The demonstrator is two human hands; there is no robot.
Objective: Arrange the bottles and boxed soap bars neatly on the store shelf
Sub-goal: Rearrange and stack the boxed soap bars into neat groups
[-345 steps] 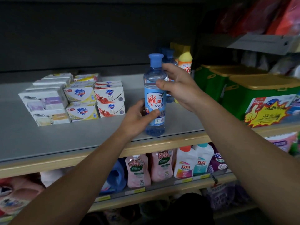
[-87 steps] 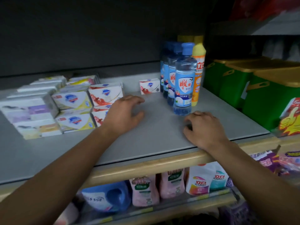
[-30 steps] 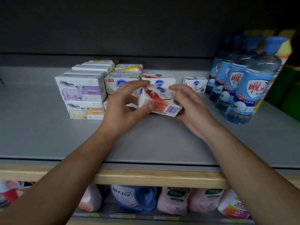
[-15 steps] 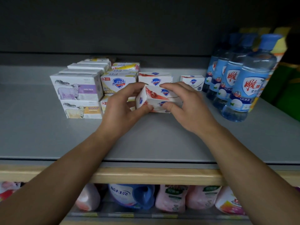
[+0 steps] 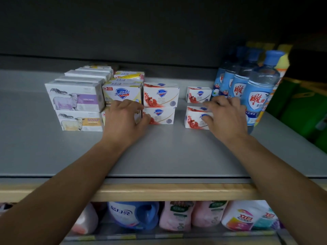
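Right hand (image 5: 224,117) grips the white-and-red cardboard soap box (image 5: 194,119): square it behind-aligned; left hand (image 5: 123,119), fingers curled, steadies the 2-high stacked soap boxes (image 5: 159,103).

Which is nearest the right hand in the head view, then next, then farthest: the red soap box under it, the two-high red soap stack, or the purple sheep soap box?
1. Red soap box, under the right hand.
2. Red soap stack, middle.
3. Purple sheep soap box, far left.

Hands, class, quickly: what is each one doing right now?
Left hand: fingers curled against the lower yellow soap box, thumb by the stack; grip unclear.
Right hand: grips the front red soap box.
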